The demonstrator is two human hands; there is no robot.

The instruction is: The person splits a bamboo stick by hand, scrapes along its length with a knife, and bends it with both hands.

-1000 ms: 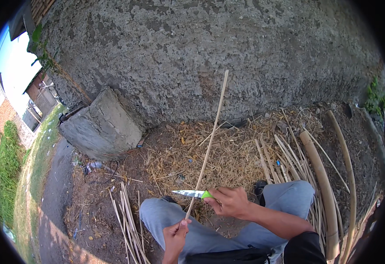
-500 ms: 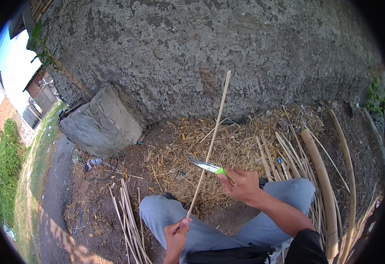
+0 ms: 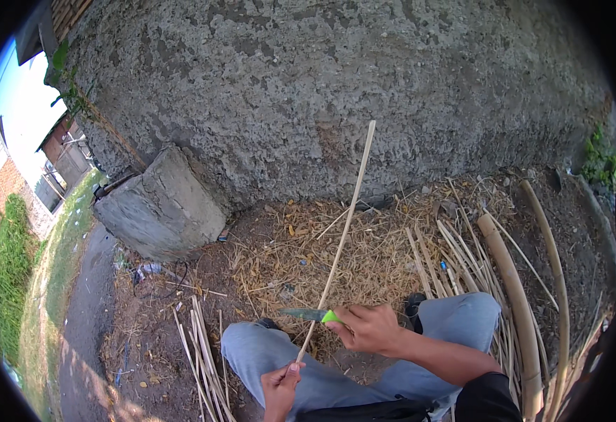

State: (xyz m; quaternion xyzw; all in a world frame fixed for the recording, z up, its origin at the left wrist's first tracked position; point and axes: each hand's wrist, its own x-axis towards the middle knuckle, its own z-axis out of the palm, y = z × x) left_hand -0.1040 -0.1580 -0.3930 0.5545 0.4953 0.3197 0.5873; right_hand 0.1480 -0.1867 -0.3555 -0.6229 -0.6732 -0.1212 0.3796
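Note:
My left hand [image 3: 280, 388] is closed around the lower end of a long, thin bamboo strip [image 3: 347, 232], which slants up and away to the right in front of the wall. In my right hand [image 3: 372, 329] is a knife [image 3: 306, 314] with a bright green handle. Its blade points left and crosses the strip a short way above my left hand; whether the edge touches the strip I cannot tell. Both hands are over my bent legs in blue jeans [image 3: 322, 380].
Cut strips [image 3: 206, 352] lie at the left, and more strips [image 3: 473, 264] at the right beside a thick bamboo pole [image 3: 508, 288] and a thinner curved pole [image 3: 553, 260]. Shavings [image 3: 357, 260] cover the ground. A concrete block [image 3: 163, 207] stands against the rough wall [image 3: 287, 105].
My right hand has brought the knife down and left along the strip, closer to my left hand. The blade has turned and looks darker. My left hand has dropped slightly, still holding the strip.

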